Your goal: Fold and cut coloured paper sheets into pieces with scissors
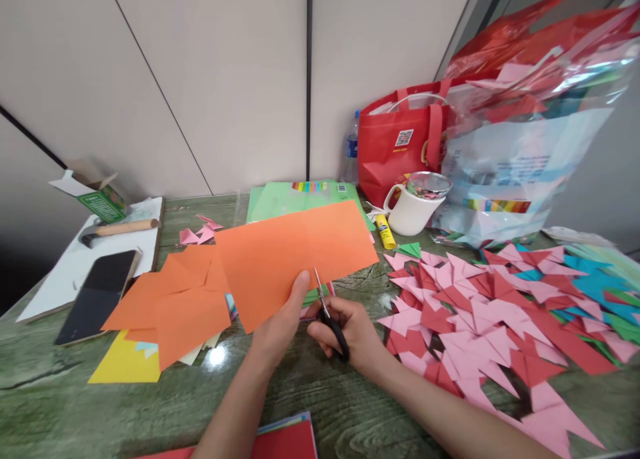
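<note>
My left hand (283, 319) grips a long sheet of orange paper (280, 252) by its lower edge, the thumb lying on the near face. The sheet is held up above the table and has a faint crease near its middle. In my right hand (350, 332) is a pair of scissors (334, 329) with black handles. One blade shows in front of the sheet's lower edge, just right of my left thumb; the other blade is hidden behind the paper. Left of the sheet lie several cut orange pieces (193, 312), partly over a yellow paper (125, 359).
Folded pink and red paper pieces (480, 326) cover the right side. Behind stand a white mug (413, 209), a yellow glue stick (385, 231), a red bag (395, 146) and a clear plastic bag (500, 166). A phone (100, 296) and a wooden-handled tool (125, 228) lie left.
</note>
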### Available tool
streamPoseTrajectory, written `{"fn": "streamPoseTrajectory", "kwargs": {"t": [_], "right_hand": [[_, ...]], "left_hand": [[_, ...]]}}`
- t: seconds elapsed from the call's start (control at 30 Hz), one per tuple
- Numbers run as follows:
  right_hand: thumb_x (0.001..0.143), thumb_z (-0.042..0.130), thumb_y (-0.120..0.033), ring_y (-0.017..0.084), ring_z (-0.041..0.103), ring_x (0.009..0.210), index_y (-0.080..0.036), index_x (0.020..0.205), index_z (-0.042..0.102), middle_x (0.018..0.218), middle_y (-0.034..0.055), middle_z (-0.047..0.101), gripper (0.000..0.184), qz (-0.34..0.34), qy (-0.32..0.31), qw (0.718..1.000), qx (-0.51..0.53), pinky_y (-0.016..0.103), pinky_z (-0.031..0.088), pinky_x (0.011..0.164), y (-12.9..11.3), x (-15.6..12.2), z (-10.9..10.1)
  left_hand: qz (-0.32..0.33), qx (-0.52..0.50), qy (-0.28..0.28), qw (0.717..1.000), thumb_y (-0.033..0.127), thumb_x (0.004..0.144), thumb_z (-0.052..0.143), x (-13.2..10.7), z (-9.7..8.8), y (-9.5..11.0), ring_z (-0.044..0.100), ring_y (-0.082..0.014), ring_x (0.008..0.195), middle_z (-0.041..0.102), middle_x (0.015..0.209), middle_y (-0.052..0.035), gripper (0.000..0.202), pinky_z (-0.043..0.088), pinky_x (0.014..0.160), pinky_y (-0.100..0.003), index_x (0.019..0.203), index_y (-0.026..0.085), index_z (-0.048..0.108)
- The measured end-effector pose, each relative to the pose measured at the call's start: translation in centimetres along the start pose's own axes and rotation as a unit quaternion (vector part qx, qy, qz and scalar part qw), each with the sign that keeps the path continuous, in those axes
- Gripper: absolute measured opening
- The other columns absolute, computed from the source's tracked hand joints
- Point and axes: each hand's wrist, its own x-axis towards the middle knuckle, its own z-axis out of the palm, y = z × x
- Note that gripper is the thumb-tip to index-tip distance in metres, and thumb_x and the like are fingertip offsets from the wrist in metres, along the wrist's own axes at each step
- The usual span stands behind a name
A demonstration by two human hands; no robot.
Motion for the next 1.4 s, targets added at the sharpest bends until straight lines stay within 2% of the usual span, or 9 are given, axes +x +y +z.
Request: {"fn": "streamPoseTrajectory", "kwargs": {"t": [0.17, 0.3, 0.43, 0.53, 0.77, 1.03, 1.23, 1.4], "right_hand": [[0.061, 0.069, -0.034, 0.006, 0.042, 0.034, -0.015, 0.073, 0.054, 0.043, -0.0065, 0.049, 0.027, 0.024, 0.005, 1.0, 0.008, 0.018, 0.034, 0.034, -0.12, -0.05, 0.09], [0.056, 0.073, -0.033, 0.009, 0.049, 0.045, -0.016, 0.074, 0.052, 0.055, -0.0037, 0.054, 0.033, -0.002, 0.013, 1.0, 0.005, 0.021, 0.041, 0.044, -0.39, 0.08, -0.2], [0.055, 0.074, -0.034, 0.012, 0.052, 0.057, -0.017, 0.07, 0.05, 0.062, -0.0012, 0.056, 0.033, -0.016, 0.013, 1.0, -0.014, 0.022, 0.042, 0.052, -0.59, 0.24, -0.55], [0.054, 0.074, -0.035, 0.013, 0.052, 0.058, -0.017, 0.068, 0.049, 0.062, -0.0012, 0.056, 0.034, -0.009, 0.014, 1.0, -0.017, 0.023, 0.043, 0.053, -0.65, 0.25, -0.59], [0.058, 0.072, -0.034, 0.011, 0.051, 0.057, -0.016, 0.074, 0.052, 0.063, -0.0017, 0.055, 0.031, -0.019, 0.008, 1.0, -0.004, 0.022, 0.041, 0.053, -0.45, 0.23, -0.52], [0.057, 0.072, -0.036, 0.009, 0.046, 0.049, -0.016, 0.072, 0.051, 0.057, -0.0034, 0.052, 0.033, -0.027, 0.019, 0.999, -0.006, 0.021, 0.038, 0.046, -0.21, 0.3, -0.45], [0.06, 0.069, -0.032, 0.008, 0.043, 0.046, -0.016, 0.07, 0.051, 0.052, -0.0045, 0.049, 0.026, -0.024, 0.033, 0.999, -0.018, 0.019, 0.036, 0.042, -0.34, 0.23, -0.34], [0.062, 0.067, -0.028, 0.007, 0.042, 0.043, -0.016, 0.067, 0.05, 0.049, -0.0052, 0.049, 0.021, -0.025, 0.035, 0.999, -0.014, 0.018, 0.036, 0.04, -0.64, 0.18, -0.24]], "left_hand": [[-0.013, -0.005, -0.008, 1.0, 0.046, 0.072, 0.05, -0.19, -0.04, 0.41, 0.05, -0.0202, 0.107, 0.059, 0.108, -0.0054, 0.032, 0.03, 0.097, -0.033, 0.093, 0.022, 0.057], [-0.055, -0.034, -0.051, 0.997, 0.041, 0.071, 0.053, -0.46, 0.28, 0.78, 0.058, -0.0212, 0.093, 0.064, 0.094, -0.0053, 0.024, 0.038, 0.091, -0.034, 0.083, 0.021, 0.061], [-0.07, -0.065, -0.045, 0.994, 0.037, 0.068, 0.058, -0.56, 0.61, 0.76, 0.054, -0.021, 0.101, 0.06, 0.107, -0.0067, 0.029, 0.038, 0.092, -0.033, 0.092, 0.02, 0.059], [-0.061, -0.071, -0.044, 0.995, 0.038, 0.068, 0.057, -0.53, 0.64, 0.53, 0.054, -0.0202, 0.1, 0.06, 0.107, -0.0063, 0.029, 0.039, 0.091, -0.033, 0.092, 0.021, 0.059], [-0.07, -0.057, -0.07, 0.993, 0.042, 0.07, 0.053, -0.53, 0.57, 0.43, 0.061, -0.0184, 0.074, 0.065, 0.082, -0.0055, 0.025, 0.045, 0.081, -0.034, 0.077, 0.019, 0.06], [-0.071, -0.056, -0.049, 0.995, 0.042, 0.067, 0.056, -0.61, 0.61, 0.47, 0.06, -0.0181, 0.079, 0.065, 0.088, -0.005, 0.025, 0.045, 0.081, -0.033, 0.079, 0.021, 0.06], [-0.072, -0.058, -0.056, 0.994, 0.043, 0.068, 0.055, -0.64, 0.63, 0.45, 0.061, -0.0187, 0.077, 0.066, 0.083, -0.0061, 0.027, 0.046, 0.08, -0.033, 0.077, 0.019, 0.061], [-0.089, -0.057, -0.067, 0.992, 0.044, 0.068, 0.054, -0.67, 0.67, 0.53, 0.06, -0.021, 0.083, 0.066, 0.075, -0.0061, 0.026, 0.045, 0.082, -0.034, 0.071, 0.019, 0.061]]}}
